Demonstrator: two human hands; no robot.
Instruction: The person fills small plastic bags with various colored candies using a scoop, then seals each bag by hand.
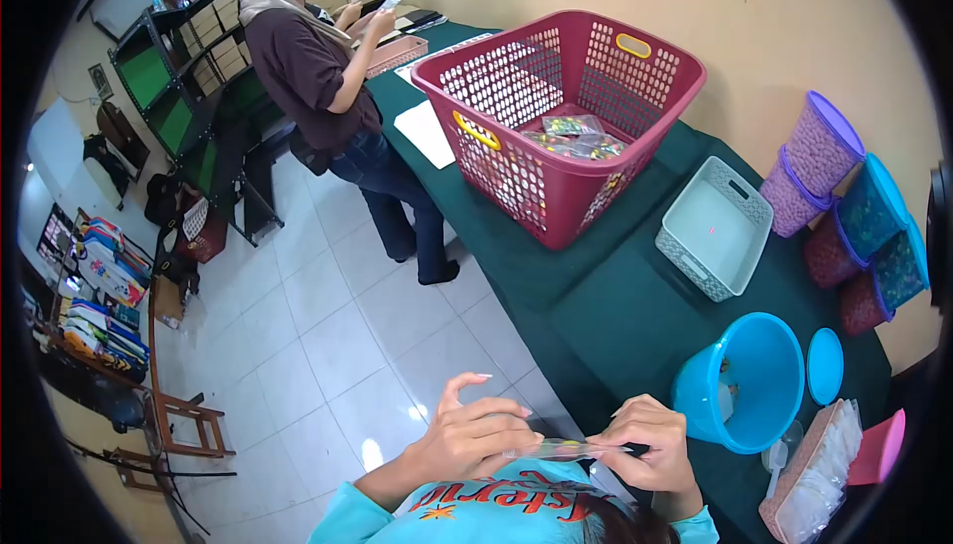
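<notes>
Near my chest, my left hand (478, 433) and my right hand (647, 437) pinch opposite ends of a small clear plastic bag (564, 451). A few yellowish and coloured bits show inside it, too small to name. The left index finger is raised off the bag. Beyond my right hand stands a turquoise bucket (703, 385), tilted in view, with some pieces and something pale inside. A pink basket (809, 479) of clear plastic bags lies to the right, with a clear scoop (777, 463) beside it.
A large maroon basket (526, 182) holds several filled bags (576, 139) on the green-covered table (586, 296). A pale grey tray (710, 236) sits nearby. Lidded purple tubs (814, 152) and blue-topped tubs (874, 216) line the wall. Another person (308, 77) stands at the far end, holding a packet.
</notes>
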